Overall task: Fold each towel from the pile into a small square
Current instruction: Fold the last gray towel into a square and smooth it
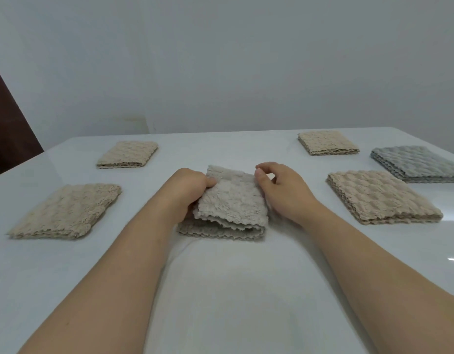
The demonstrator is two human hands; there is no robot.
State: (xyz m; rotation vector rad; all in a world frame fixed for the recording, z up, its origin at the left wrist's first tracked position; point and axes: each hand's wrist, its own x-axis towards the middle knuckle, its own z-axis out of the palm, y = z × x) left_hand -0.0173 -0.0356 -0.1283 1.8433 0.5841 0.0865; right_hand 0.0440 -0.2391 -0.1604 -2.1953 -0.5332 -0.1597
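Mid-frame: my left hand (187, 190) grips the left edge of the towel (231, 203), thumb on top, fingers tucked under the upper layer. The flap is still lifted, so this fold is approx half done. My right hand (279, 190) is curled at the towel's upper-right corner; can't tell if it pinches. Four beige squares (65, 210) + a grey stack (420, 163) lie left & right, prob. done. Layers in the right-side ones are hard to count, and there's no unfolded pile in view.

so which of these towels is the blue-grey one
The folded blue-grey textured towel at the far right, just behind a folded beige towel; all the rest are beige or pale cream.
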